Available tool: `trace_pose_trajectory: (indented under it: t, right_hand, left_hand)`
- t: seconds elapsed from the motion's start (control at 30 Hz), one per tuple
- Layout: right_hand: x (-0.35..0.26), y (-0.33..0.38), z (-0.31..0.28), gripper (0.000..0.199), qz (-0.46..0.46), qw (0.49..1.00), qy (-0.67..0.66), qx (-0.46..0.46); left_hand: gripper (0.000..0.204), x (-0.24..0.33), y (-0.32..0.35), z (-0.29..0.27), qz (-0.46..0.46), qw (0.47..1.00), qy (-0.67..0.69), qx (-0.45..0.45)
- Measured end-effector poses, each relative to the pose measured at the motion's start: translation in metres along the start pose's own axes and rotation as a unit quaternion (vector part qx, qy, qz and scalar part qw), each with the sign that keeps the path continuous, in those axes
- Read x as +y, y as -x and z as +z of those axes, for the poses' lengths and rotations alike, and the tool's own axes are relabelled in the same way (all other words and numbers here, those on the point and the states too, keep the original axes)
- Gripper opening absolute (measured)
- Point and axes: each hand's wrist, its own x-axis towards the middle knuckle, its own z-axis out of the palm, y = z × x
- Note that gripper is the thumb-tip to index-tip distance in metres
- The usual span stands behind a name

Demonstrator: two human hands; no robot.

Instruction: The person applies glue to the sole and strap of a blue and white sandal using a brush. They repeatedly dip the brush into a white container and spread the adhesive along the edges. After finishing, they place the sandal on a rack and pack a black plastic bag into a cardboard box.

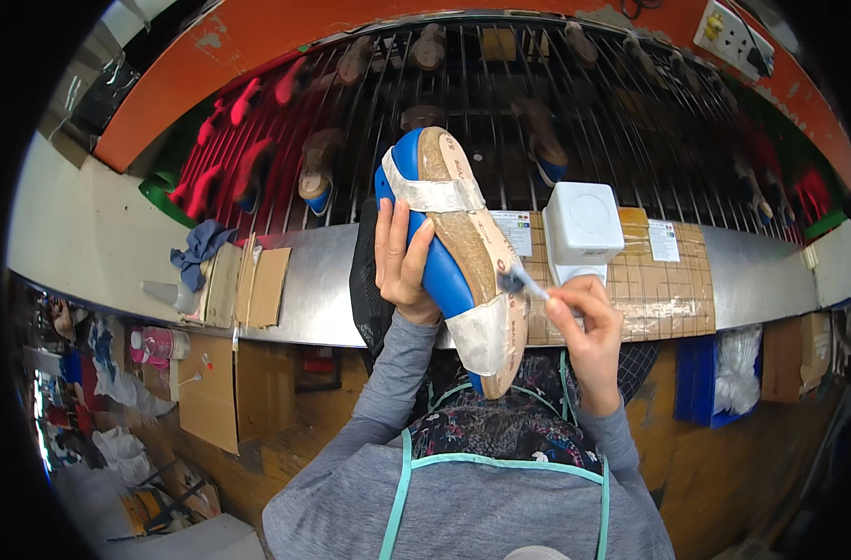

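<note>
Your left hand (405, 266) is wrapped around the blue side of a shoe last (453, 257), fingers curled over its smooth plastic edge, holding it tilted with the sole side facing up toward you, just above the bench edge. Your right hand (586, 322) is closed in a pinch on a small brush (528, 283), its pale handle running up to dark bristles that touch the right edge of the sole near the middle.

The insole fixed on the last is tan and grainy, like pressed board or cork, long and narrow with a rounded toe. Two bands of off-white tape cross it, one near the far end, one near the end closest to you, both wrinkled and wrapping down onto the blue plastic.

Nearest you are your grey sleeves and a patterned apron (500, 434) with pale green straps. Beyond your hands runs a dull metal bench (313, 271), with a flat taped cardboard sheet (659, 280) marked in squares. A white, rounded square container (582, 224) stands on it just beyond your right hand. Off to the left lie folded cardboard pieces (253, 280) and a crumpled blue rag (199, 250).

Farther back, a rack of thin dark metal rods (500, 103) carries more lasts, with a chipped orange frame (257, 37) arching above.
</note>
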Motion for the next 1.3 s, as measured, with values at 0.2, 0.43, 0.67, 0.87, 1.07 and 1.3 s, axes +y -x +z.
trace_pose_trajectory:
  t: [0.2,0.43,0.67,0.87,1.07,1.3]
  right_hand:
    - [-0.009,0.022,-0.003,0.015,0.032,0.998,-0.036,-0.034]
    - [-0.008,0.006,0.01,0.015,-0.061,0.996,0.058,0.011]
    - [-0.009,-0.008,0.012,0.017,-0.144,0.98,0.127,0.044]
    - [-0.006,0.0,0.005,0.018,-0.152,0.979,0.138,-0.006]
    - [-0.005,0.013,0.005,0.017,-0.132,0.984,0.117,0.002]
    - [-0.008,0.02,-0.003,0.016,-0.096,0.995,0.037,-0.003]
  left_hand:
    - [0.04,-0.007,0.003,-0.004,-0.021,0.999,-0.036,-0.013]
    - [0.04,-0.007,0.0,-0.004,-0.02,0.999,-0.028,-0.008]
    - [0.039,-0.01,-0.006,-0.004,-0.024,0.999,-0.026,-0.006]
    - [0.042,-0.012,-0.01,-0.003,-0.058,0.998,-0.018,-0.018]
    - [0.049,-0.011,-0.008,0.001,-0.109,0.993,-0.018,-0.041]
    - [0.056,-0.008,-0.008,0.002,-0.137,0.988,-0.018,-0.072]
